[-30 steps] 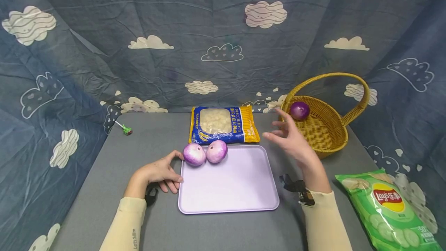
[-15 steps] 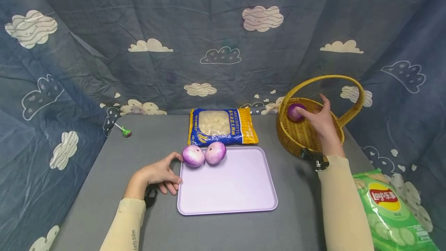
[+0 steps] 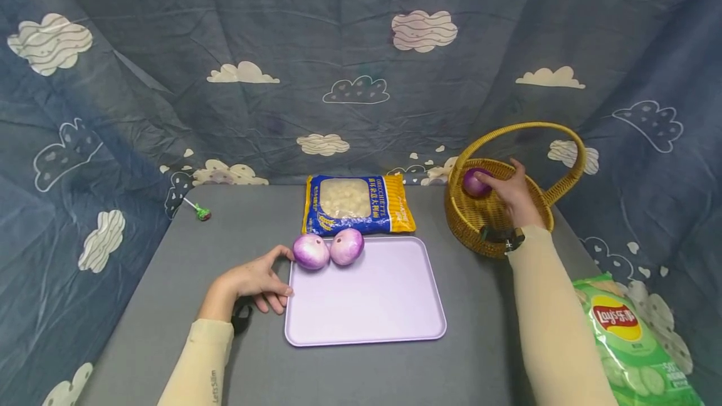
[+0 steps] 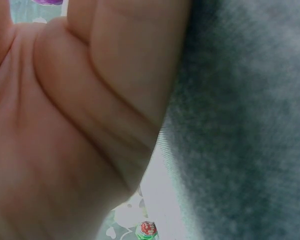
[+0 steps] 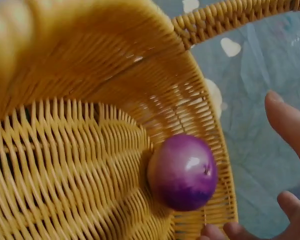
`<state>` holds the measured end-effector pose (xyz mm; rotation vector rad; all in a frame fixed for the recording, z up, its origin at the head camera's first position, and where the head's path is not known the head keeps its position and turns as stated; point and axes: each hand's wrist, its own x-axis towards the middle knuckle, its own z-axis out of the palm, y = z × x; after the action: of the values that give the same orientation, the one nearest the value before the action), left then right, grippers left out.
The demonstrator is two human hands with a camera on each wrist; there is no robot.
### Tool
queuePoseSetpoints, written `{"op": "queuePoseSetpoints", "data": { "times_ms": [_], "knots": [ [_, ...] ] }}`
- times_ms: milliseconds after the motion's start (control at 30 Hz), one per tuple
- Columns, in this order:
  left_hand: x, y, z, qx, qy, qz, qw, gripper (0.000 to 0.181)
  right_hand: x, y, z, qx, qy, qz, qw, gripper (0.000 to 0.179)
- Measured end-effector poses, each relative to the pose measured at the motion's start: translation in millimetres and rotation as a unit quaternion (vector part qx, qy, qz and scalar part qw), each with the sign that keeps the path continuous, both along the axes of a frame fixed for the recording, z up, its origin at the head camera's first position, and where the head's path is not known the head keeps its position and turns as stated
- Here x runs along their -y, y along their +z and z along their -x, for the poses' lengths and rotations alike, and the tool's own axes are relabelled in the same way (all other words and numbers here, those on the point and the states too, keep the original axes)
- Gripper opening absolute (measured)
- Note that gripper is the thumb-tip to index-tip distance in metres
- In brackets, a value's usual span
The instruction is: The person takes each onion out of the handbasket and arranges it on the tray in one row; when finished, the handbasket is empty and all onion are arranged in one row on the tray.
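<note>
My left hand [image 3: 254,281] touches the left edge of the lilac tray [image 3: 389,293], thumb at the rim and index finger by an onion. Two purple-and-white onions [image 3: 311,251] [image 3: 346,247] lie side by side at the tray's back left corner. In the left wrist view, the palm [image 4: 55,140] fills most of the picture. My right hand [image 3: 513,193] reaches into the wicker basket [image 3: 470,240], its thumb overlapping a darker purple onion [image 3: 476,184] in the head view. The right wrist view shows that onion [image 5: 185,172] against the basket wall, with the spread fingers apart from it.
A blue and yellow pasta bag [image 3: 358,204] lies right behind the tray. At the far left is a green-wrapped lollipop [image 3: 202,212]. A green chip bag [image 3: 632,337] lies at the right beside the right sleeve. The basket's tall handle [image 3: 524,125] arches over its opening.
My right hand has moved right and into the basket, arriving beside the onion there. The left hand stays at the tray's edge. The head view has shifted slightly.
</note>
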<state>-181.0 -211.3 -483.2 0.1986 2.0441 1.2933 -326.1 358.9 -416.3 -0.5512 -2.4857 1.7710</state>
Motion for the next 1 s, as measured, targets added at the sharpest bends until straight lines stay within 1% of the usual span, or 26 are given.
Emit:
{"op": "queuePoseSetpoints", "data": {
  "times_ms": [167, 233, 467, 667, 800, 1000],
  "knots": [
    [1.6, 0.2, 0.9, 0.002, 0.002, 0.005, 1.0, 0.069, -5, -6.7, 9.2, 0.011, 0.014, -0.024, 0.9996, 0.115],
    [2.0, 0.0, 0.9, 0.003, 0.003, 0.007, 1.0, 0.07, -6, -11.0, 12.2, 0.014, 0.018, -0.026, 0.9994, 0.112],
    [2.4, 0.3, 1.0, 0.006, 0.004, 0.004, 1.0, 0.07, -10, -24.6, 24.7, 0.014, 0.024, -0.005, 0.9996, 0.112],
    [1.9, -0.5, 1.0, 0.008, 0.003, 0.003, 1.0, 0.07, -11, -27.6, 28.3, 0.032, 0.036, -0.007, 0.9988, 0.111],
    [1.6, -1.0, 1.0, 0.008, 0.004, 0.001, 1.0, 0.07, -12, -29.8, 30.3, 0.047, 0.04, 0.001, 0.9981, 0.109],
    [1.3, -0.2, 1.0, 0.008, 0.004, 0.001, 1.0, 0.07, -13, -33.6, 34.5, 0.056, 0.04, 0.006, 0.9976, 0.108]
  ]
}}
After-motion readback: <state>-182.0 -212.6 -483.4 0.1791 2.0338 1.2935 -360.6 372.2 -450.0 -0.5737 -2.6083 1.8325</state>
